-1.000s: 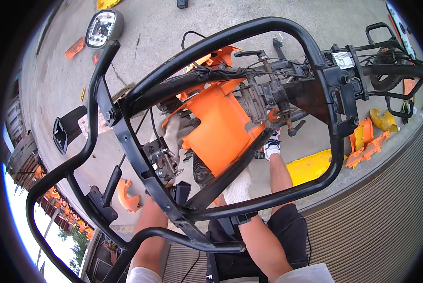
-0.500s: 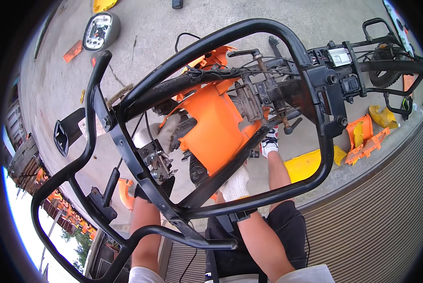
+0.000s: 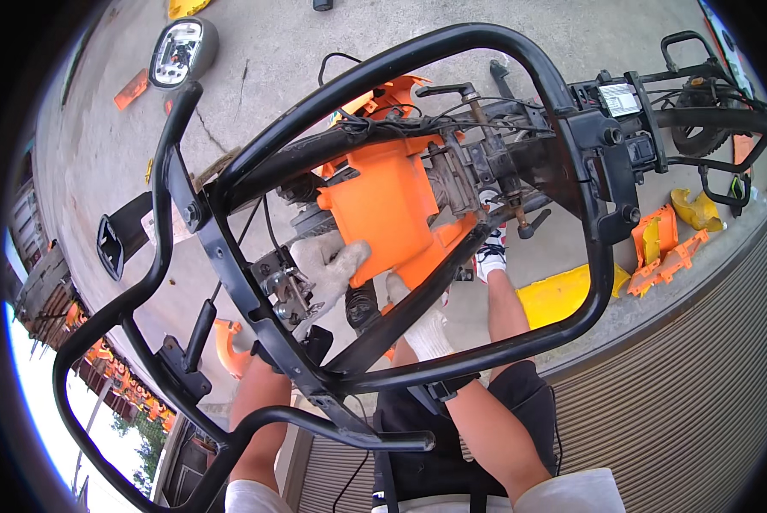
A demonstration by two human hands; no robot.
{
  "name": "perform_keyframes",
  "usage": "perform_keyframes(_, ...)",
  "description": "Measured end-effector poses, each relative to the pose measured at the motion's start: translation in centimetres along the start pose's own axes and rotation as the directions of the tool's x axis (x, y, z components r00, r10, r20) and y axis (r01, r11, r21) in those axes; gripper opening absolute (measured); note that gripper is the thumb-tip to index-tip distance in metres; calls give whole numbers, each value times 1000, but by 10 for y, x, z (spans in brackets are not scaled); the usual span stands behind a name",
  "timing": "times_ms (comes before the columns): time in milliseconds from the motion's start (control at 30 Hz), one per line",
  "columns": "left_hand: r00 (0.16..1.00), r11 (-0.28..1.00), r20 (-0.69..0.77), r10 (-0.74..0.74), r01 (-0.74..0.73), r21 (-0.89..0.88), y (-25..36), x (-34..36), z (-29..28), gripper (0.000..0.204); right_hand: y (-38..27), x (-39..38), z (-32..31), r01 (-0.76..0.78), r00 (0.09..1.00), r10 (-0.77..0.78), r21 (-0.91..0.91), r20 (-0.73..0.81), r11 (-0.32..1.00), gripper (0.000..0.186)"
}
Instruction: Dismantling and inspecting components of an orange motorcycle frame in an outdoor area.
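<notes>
At the left a headlight unit (image 3: 176,53) is lying on the concrete, and nearer the middle, just beside a metal latch bracket (image 3: 286,287), the gloved left hand (image 3: 328,263) is gripping the lower left edge of an orange panel (image 3: 383,209), which is sitting within the black tubular frame (image 3: 388,330). The gloved right hand (image 3: 422,326) is reaching behind a diagonal tube with its fingertips at the panel's lower edge, though whether they are grasping it I cannot tell, while farther right a yellow panel (image 3: 558,304) is resting on the ground.
</notes>
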State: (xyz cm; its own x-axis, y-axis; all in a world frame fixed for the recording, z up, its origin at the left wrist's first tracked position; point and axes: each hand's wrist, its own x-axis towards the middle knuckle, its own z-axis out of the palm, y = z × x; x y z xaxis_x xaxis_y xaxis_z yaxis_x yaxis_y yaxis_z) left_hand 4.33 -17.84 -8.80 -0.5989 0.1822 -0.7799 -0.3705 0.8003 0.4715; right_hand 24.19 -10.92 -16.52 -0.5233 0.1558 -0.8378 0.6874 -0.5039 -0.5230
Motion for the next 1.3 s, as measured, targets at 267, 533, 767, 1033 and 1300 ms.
perform_keyframes(267, 983, 985, -145, -117, 96, -144, -6, 11, 6, 42, 52, 13, 3, -15, 1000, 13, -98, -23, 995, 15)
perform_keyframes(533, 990, 985, -80, -112, 100, -142, -18, -39, -13, 35, 28, -18, -13, -119, 963, 72, 169, 259, 979, 24)
perform_keyframes(767, 968, 981, -243, -58, 10, -194, -56, -50, -18, 31, 37, -8, -49, -304, 752, -35, 394, 659, 867, 42)
perform_keyframes(1033, 916, 985, -372, 149, -171, -27, -53, -41, -8, 26, -14, -23, -20, -106, 969, -55, 605, 241, 789, 29)
perform_keyframes(1300, 971, 945, -165, -174, 118, -306, -51, -53, -15, 27, -35, -46, -23, -261, 943, 204, 206, 263, 943, 31)
